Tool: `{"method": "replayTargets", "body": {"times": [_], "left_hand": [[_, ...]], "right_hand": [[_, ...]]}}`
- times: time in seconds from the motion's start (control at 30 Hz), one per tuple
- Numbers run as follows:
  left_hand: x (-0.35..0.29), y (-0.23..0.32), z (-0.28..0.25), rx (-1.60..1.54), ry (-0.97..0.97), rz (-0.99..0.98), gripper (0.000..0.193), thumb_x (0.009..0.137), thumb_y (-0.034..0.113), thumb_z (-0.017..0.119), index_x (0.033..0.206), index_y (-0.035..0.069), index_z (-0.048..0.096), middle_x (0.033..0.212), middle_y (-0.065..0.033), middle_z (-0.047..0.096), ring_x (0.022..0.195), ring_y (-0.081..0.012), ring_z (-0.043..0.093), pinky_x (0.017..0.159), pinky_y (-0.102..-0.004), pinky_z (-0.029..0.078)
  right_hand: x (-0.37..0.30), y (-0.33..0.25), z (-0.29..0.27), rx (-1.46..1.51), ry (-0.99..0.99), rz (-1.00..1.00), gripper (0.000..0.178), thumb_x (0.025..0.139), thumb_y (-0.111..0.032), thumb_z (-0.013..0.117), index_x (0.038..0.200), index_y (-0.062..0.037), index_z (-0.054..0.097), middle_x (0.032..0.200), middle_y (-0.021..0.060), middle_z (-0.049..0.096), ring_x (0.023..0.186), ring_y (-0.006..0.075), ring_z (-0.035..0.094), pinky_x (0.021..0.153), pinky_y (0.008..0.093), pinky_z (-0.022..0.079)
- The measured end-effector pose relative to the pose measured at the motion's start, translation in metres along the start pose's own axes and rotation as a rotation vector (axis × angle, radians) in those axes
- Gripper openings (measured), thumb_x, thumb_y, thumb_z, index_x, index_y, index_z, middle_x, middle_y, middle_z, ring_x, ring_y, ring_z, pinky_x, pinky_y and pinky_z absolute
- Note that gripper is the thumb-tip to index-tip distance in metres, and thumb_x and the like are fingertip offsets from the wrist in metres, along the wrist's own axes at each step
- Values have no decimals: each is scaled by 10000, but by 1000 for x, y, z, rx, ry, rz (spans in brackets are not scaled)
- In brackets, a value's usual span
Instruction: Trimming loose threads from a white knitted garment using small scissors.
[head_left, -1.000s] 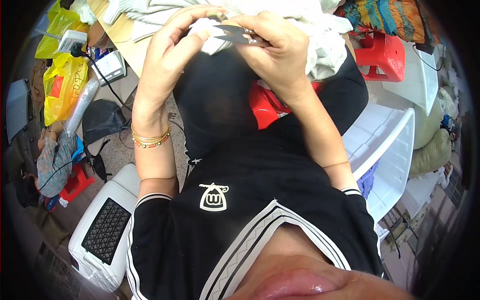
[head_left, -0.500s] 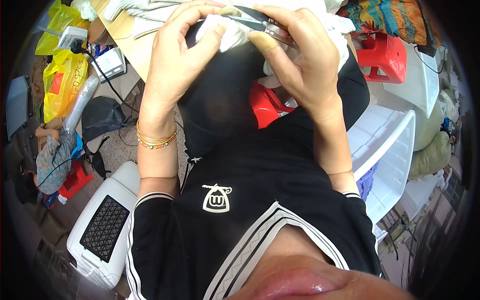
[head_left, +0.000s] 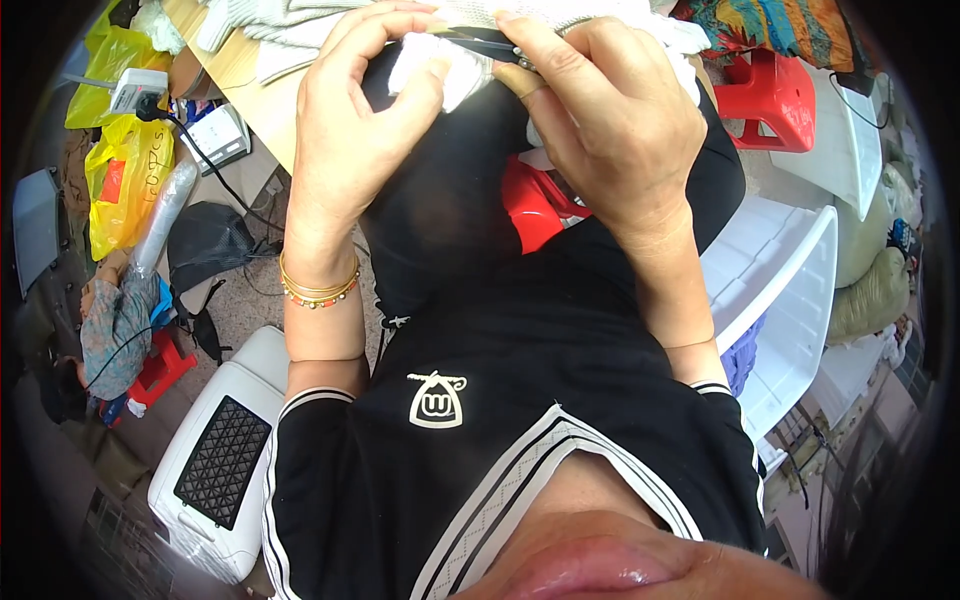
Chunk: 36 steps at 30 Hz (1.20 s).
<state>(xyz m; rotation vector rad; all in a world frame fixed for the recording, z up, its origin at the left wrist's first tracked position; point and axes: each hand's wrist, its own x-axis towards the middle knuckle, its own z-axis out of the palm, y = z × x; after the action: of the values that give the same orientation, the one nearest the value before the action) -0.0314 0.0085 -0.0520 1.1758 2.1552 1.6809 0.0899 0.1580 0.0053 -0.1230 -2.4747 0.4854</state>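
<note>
At the top of the head view, my left hand (head_left: 350, 130) pinches a piece of white knitted fabric (head_left: 462, 82) between thumb and fingers. Across from it, my right hand (head_left: 620, 125) is closed around a slim metal tool (head_left: 488, 44) with a thin blade-like end. That end points left and lies by the fabric's upper edge; I cannot make out the tool's exact kind. A yellowish cover wraps my right thumb. More pale knitwear (head_left: 285, 30) lies beyond my hands on a light wooden table (head_left: 245, 85).
Red plastic stools stand between my knees (head_left: 540, 205) and at the far right (head_left: 770, 100). A white plastic bin (head_left: 780, 290) is by my right side, a white case with a black grille (head_left: 222, 460) by my left. A black cable (head_left: 205, 150) hangs from a power strip. Another person (head_left: 115, 330) is at far left.
My right hand has turned inward over the tool, so less of its metal body shows. My left hand keeps its pinch on the fabric. The whole view has shifted slightly.
</note>
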Motion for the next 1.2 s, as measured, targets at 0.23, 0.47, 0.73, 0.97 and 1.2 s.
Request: {"method": "replayTargets", "body": {"times": [0.23, 0.47, 0.73, 0.97, 1.2], "left_hand": [[0, -2, 1, 29, -4, 17, 264, 844, 101, 662, 1087, -1, 661, 1214, -113, 639, 1187, -215, 559, 1061, -344, 372], [-1, 3, 3, 129, 3, 69, 275, 814, 70, 666, 1080, 2, 660, 1200, -116, 640, 1165, -222, 574, 1048, -340, 387], [3, 9, 6, 190, 7, 95, 275, 807, 69, 664, 1074, 5, 665, 1197, -115, 641, 1143, -223, 586, 1031, -335, 401], [-3, 2, 0, 138, 36, 67, 294, 853, 110, 651, 1127, 4, 658, 1169, -112, 648, 1109, -205, 593, 1000, -323, 415], [-12, 13, -11, -92, 64, -70, 273, 890, 10, 638, 1162, -5, 657, 1111, -82, 689, 1052, -154, 626, 959, -285, 455]], "right_hand": [[0, 0, 1, -65, -6, -29, 282, 765, -144, 751, 1043, -122, 707, 729, 6, 478, 641, 169, 527, 514, 287, 408], [4, -6, -5, -96, -55, -39, 253, 783, -132, 726, 1034, -108, 702, 733, 12, 478, 652, 175, 523, 527, 287, 419], [9, 33, 38, -84, 260, -302, 223, 797, -118, 704, 1018, -94, 690, 743, 27, 485, 676, 188, 537, 552, 297, 436], [-2, 19, -7, -142, -87, -116, 272, 790, -60, 778, 1047, -17, 700, 833, 62, 655, 708, 119, 618, 631, 243, 474], [-25, 80, -15, 182, -3, 311, 400, 836, -61, 752, 1217, -13, 641, 891, -3, 643, 823, 46, 557, 730, 194, 447]]}}
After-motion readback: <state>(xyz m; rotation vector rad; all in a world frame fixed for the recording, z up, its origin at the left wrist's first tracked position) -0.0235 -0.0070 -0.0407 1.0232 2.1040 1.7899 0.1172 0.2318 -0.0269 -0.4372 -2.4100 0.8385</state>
